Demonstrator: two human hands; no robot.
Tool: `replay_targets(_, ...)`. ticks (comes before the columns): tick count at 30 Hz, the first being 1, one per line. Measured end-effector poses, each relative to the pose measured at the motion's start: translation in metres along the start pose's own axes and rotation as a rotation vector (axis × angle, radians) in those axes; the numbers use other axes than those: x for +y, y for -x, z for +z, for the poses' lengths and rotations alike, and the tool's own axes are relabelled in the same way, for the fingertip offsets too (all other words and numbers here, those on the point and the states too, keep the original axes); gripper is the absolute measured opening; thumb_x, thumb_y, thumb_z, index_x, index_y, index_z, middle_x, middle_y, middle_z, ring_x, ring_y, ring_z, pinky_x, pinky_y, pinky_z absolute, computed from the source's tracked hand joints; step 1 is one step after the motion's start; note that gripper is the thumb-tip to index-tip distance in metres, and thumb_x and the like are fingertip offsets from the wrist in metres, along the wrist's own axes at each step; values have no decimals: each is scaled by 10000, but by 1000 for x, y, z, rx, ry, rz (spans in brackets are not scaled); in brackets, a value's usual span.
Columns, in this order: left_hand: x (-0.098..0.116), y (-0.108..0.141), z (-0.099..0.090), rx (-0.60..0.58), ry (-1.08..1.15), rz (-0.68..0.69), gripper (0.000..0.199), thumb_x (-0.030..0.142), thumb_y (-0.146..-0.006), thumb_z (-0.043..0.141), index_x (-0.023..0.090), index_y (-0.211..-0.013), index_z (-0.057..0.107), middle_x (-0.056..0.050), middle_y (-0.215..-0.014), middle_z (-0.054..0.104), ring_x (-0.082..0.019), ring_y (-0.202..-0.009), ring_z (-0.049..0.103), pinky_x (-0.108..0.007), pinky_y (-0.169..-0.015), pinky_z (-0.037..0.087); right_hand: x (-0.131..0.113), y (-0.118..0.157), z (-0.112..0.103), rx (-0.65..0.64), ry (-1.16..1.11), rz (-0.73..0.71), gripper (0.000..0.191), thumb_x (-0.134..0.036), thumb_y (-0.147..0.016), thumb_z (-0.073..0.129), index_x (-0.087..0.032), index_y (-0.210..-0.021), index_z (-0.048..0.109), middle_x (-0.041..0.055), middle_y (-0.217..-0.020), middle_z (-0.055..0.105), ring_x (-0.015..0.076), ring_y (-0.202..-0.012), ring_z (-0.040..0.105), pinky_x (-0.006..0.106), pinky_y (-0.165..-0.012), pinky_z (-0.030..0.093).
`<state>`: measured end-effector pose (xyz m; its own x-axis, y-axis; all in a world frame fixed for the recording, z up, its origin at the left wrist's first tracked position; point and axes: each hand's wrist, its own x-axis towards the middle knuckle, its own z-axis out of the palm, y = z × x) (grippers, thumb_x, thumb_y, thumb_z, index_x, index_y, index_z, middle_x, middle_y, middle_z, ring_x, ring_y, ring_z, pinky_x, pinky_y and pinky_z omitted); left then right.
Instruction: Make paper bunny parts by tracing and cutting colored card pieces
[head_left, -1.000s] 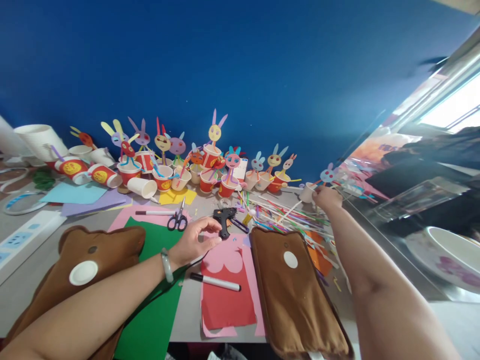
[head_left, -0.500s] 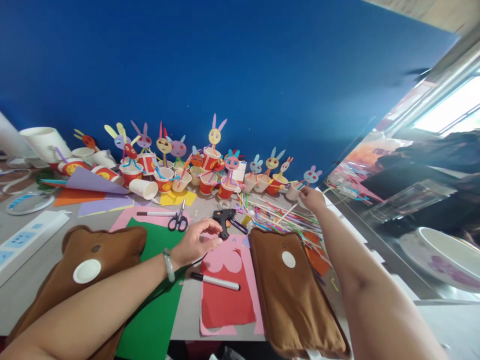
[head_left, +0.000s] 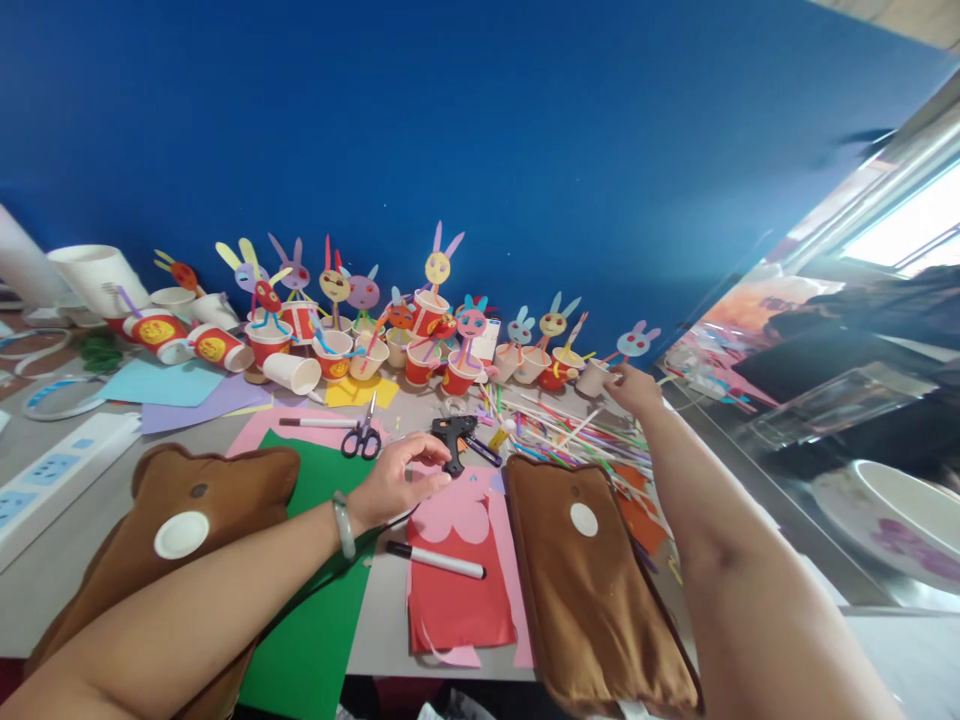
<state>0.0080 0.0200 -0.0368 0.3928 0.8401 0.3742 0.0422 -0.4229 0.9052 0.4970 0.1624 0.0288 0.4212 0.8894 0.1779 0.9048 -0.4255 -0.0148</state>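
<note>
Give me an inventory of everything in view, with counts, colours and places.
Wall: one, blue, back
Window: one, bright, upper right
Table: one, grey, below
Figures: over ten, mixed, back row
Cups: many, red or white, back row
Phone: one, white, among cups
Power strip: one, white, left
Pouches: two, brown, both sides
Paper: several, mixed, table
Scissors: one, dark, centre
Glue gun: one, black, centre
Markers: two, white, centre
Sticks: many, mixed, right
Bowl: one, white-pink, far right
Bracelet: one, pale, left wrist
Left hand: one, by glue gun
Right hand: one, at white cup
</note>
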Motion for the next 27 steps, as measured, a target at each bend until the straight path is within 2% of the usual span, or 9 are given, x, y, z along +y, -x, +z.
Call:
replay_targets(7,-1,0,2,5,13,9,213,267,-805,724,168,-990,692,-67,-1036,685,-165,-938,643,-284,-845,537,8,6,-1,2,-55,-28,537,-255,-791,572,-189,-1323,604,96,-989,751,279,-963,680,341,-793,491)
replay_targets(10,-2,0,2,-3,15,19,197,256,-803,717,166,-976,691,-69,-1046,686,-164,-942,638,-285,-852,533,6,3,1,15,-80,-26,536,-244,-783,571,-165,-1312,594,101,-949,743,275,-900,680,339,-755,490)
replay_targets(13,-2,0,1,-10,9,15,200,245,-801,715,169,-984,690,-68,-1066,685,-160,-946,636,-282,-861,529,4,-3,5,43,-106,-26,504,-237,-791,568,-147,-1286,594,109,-942,726,275,-893,665,353,-781,488)
replay_targets(16,-1,0,1,0,-4,6,192,239,-804,713,174,-983,693,-69,-1086,687,-165,-973,638,-286,-881,525,2,-8,10,82,-129,-32,459,-244,-811,563,-138,-1256,605,130,-999,692,274,-941,644,368,-842,484)
replay_targets(21,-1,0,1,0,-14,-10,191,257,-804,719,174,-974,693,-78,-1107,687,-186,-1020,640,-303,-902,530,-1,-7,20,143,-148,-15,430,-283,-837,558,-136,-1236,616,194,-1236,568,270,-992,621,384,-891,475)
replay_targets(24,-1,0,1,4,-15,2,189,252,-800,722,175,-971,694,-72,-1082,689,-182,-1008,643,-296,-891,531,-2,-6,22,167,-148,-18,414,-279,-831,560,-141,-1216,624,197,-1265,546,275,-997,614,399,-897,472)
replay_targets(27,-2,0,1,0,-13,11,184,242,-800,719,178,-970,692,-69,-1081,688,-175,-990,642,-286,-873,532,-2,-7,21,173,-147,-53,371,-247,-830,544,-146,-1174,641,176,-1226,595,269,-1017,614,387,-906,474)
